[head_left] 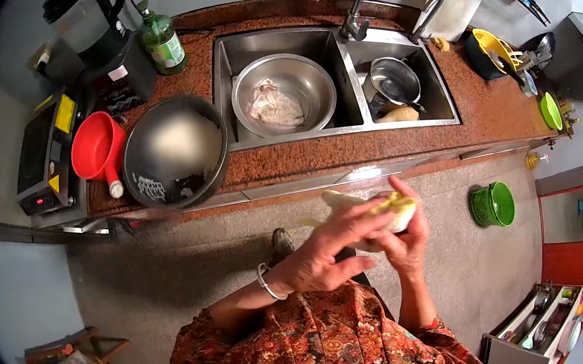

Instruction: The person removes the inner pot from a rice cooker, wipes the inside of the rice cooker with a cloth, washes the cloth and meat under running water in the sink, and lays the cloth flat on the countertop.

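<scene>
Both hands are in front of the body, over the floor beyond the counter's front edge. My right hand [407, 240] is closed around a pale vegetable with yellow leafy tips [400, 211]. Across its left side lies my left hand [328, 248], a bracelet on the wrist, its fingers partly spread and touching the vegetable. Motion blurs the fingertips. In the left sink basin [273, 36], a steel bowl [314, 81] holds a piece of raw meat [274, 105]. A steel pot [395, 80] and a tan root [398, 115] sit in the right basin.
A black wok [145, 159], a red dipper [94, 145] and a green bottle [163, 43] stand left of the sink. The faucet [355, 25] rises behind it. A green bucket [492, 205] stands on the floor at right, and a wooden stool [110, 352] at lower left.
</scene>
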A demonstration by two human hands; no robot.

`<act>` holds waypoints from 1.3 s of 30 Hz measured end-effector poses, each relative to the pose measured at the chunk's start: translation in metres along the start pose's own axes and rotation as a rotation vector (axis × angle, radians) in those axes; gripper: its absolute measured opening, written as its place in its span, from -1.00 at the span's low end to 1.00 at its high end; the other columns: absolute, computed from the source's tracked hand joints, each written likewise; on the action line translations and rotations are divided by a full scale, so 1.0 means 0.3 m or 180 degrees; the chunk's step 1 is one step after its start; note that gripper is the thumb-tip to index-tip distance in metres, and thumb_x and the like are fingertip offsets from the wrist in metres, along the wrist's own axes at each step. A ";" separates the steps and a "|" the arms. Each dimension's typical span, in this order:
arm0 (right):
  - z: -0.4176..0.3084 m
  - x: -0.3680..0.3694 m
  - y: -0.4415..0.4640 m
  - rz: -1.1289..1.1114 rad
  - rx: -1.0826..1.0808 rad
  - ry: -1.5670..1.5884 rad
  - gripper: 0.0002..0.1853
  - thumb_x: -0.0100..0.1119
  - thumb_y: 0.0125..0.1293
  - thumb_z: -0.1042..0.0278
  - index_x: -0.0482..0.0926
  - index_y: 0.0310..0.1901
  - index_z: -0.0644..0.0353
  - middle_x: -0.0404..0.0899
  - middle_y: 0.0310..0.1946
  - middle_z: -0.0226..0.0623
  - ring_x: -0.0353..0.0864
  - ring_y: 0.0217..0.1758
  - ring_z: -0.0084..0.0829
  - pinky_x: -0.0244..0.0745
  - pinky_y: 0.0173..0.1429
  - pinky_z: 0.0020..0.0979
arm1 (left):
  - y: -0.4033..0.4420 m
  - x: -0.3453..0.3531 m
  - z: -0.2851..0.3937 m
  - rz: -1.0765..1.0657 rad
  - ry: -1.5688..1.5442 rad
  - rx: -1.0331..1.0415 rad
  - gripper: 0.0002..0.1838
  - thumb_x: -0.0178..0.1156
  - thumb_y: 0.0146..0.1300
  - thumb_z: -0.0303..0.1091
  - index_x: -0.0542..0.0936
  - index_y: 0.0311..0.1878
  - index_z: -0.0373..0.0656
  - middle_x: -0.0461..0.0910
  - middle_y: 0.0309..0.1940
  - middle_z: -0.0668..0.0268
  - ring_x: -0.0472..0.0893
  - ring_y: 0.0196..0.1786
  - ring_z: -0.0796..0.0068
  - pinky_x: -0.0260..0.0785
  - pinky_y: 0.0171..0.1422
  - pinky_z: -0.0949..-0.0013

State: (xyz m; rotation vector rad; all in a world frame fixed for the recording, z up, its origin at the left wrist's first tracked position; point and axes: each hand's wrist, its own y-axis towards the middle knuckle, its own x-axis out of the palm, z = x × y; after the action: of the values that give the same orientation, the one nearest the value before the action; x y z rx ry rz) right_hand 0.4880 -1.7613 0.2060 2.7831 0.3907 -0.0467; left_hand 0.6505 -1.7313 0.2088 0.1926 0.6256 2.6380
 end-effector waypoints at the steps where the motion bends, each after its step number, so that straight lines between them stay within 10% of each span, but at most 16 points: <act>1: 0.001 -0.011 0.036 0.0114 -0.0084 0.0058 -0.29 0.37 0.05 0.33 0.24 0.22 0.30 0.51 -0.18 -0.27 0.54 -0.23 -0.52 0.50 -0.30 -0.57 | 0.042 -0.017 0.008 -0.0021 0.0532 0.0209 -0.25 0.26 0.02 -0.50 0.23 0.32 0.00 0.09 0.35 0.13 0.16 0.37 0.15 0.09 0.37 0.15; 9: 0.032 0.003 0.417 -0.0170 -0.0918 -0.0632 -0.28 0.39 -0.15 -0.12 0.54 -0.07 0.34 0.56 -0.23 -0.16 0.55 -0.21 -0.38 0.43 -0.16 -0.42 | 0.276 -0.169 -0.067 0.1181 0.1725 0.0699 0.04 0.42 -0.15 -0.34 0.02 0.40 -0.02 -0.05 0.40 0.06 0.09 0.39 0.11 -0.08 0.39 0.16; 14: 0.098 0.042 0.648 -0.1050 -0.1414 -0.0068 -0.33 0.27 -0.04 -0.17 0.56 -0.07 0.32 0.56 -0.25 -0.15 0.55 -0.19 -0.33 0.44 -0.13 -0.38 | 0.393 -0.266 -0.151 0.1553 -0.0681 0.0491 0.19 0.42 -0.08 -0.39 -0.31 0.41 -0.18 0.09 0.31 0.01 0.17 0.33 0.25 0.05 0.38 0.30; 22: 0.264 -0.040 0.969 -0.1376 -0.2271 -0.0431 -0.62 0.36 -0.02 0.23 0.58 -0.18 0.26 0.52 -0.39 -0.26 0.57 -0.37 -0.41 0.46 -0.41 -0.47 | 0.380 -0.399 -0.356 0.1489 0.0475 -0.0895 -0.51 0.34 0.01 -0.40 0.46 0.04 -0.31 0.56 -0.16 0.29 0.54 -0.19 0.56 0.41 -0.04 0.44; 24: 0.413 -0.111 1.072 -0.0951 -0.1723 -0.0917 -0.71 0.35 0.03 0.33 0.58 -0.22 0.26 0.55 -0.39 -0.30 0.55 -0.34 -0.44 0.47 -0.31 -0.45 | 0.365 -0.397 -0.433 0.2591 0.0579 -0.0658 -0.58 0.33 0.00 -0.41 0.51 -0.03 -0.28 0.59 -0.19 0.29 0.56 -0.19 0.55 0.43 -0.07 0.42; 26: 0.615 -0.196 1.189 -0.0177 0.0336 0.0198 -0.61 0.29 0.12 0.38 0.46 -0.03 0.29 0.55 -0.38 -0.32 0.51 -0.44 -0.57 0.43 -0.40 -0.54 | 0.436 -0.421 -0.416 0.3454 0.0253 -0.0734 -0.62 0.29 0.03 -0.45 0.52 -0.04 -0.28 0.60 -0.20 0.25 0.58 -0.18 0.52 0.46 -0.08 0.41; 29: 0.978 -0.324 1.405 0.0843 0.0270 -0.0872 -0.24 0.41 -0.03 0.03 0.34 0.11 0.36 0.53 -0.24 -0.10 0.56 -0.44 -0.44 0.47 -0.38 -0.42 | 0.582 -0.521 -0.380 0.4139 -0.0326 -0.0464 -0.69 0.27 0.08 -0.49 0.55 -0.07 -0.29 0.61 -0.21 0.24 0.61 -0.18 0.48 0.48 -0.06 0.40; 32: 1.198 -0.363 1.594 0.0102 0.0480 -0.1944 -0.27 0.39 -0.08 -0.07 0.45 0.04 0.31 0.59 -0.42 -0.14 0.59 -0.50 -0.39 0.48 -0.34 -0.37 | 0.628 -0.672 -0.545 0.4090 -0.0297 -0.0602 -0.71 0.26 0.08 -0.52 0.56 -0.08 -0.28 0.62 -0.21 0.25 0.61 -0.15 0.48 0.46 -0.02 0.42; 39: 1.263 -0.303 1.552 0.0648 0.0845 -0.0743 -0.54 0.26 0.05 0.28 0.52 -0.02 0.36 0.52 -0.63 -0.34 0.54 -0.60 -0.55 0.43 -0.51 -0.50 | 0.689 -0.813 -0.811 0.4098 -0.0912 -0.0847 -0.69 0.32 0.08 -0.33 0.56 -0.12 -0.22 0.61 -0.27 0.30 0.62 -0.29 0.54 0.50 -0.27 0.45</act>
State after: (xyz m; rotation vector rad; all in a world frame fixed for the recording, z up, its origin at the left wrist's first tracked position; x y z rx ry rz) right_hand 0.5329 -2.3314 0.0024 3.0151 0.0435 -0.3980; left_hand 0.7395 -2.1006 0.0777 1.2020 -0.0423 3.6935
